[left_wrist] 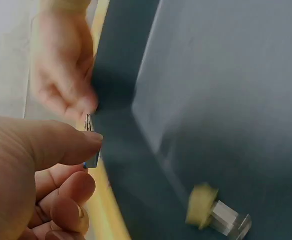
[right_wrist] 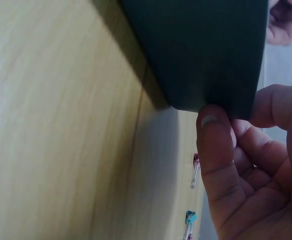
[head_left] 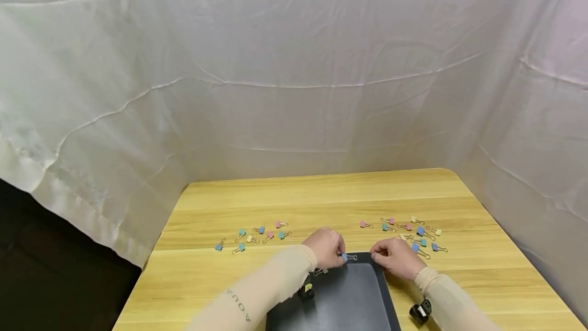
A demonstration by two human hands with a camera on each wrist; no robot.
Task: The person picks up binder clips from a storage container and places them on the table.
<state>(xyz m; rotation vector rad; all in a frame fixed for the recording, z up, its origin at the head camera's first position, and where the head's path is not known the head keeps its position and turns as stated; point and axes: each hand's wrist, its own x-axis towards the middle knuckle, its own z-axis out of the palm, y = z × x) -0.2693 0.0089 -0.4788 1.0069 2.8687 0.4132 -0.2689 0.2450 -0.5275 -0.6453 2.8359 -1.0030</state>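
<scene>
A dark baking tray lies at the near edge of the table, its far rim between both hands. My left hand pinches a blue binder clip between thumb and index finger, right at that far rim. The clip's wire handles point toward the other hand. At the tray's far right corner, my right hand grips the rim, with fingers on either side of it in the right wrist view. A yellow binder clip sits at the tray's far left corner, partly behind the left hand in the head view.
Several coloured binder clips, among them a teal clip, lie scattered left of the tray on the wooden table. More, including a pink clip, are spread beyond the right hand. Pale curtains hang around the table.
</scene>
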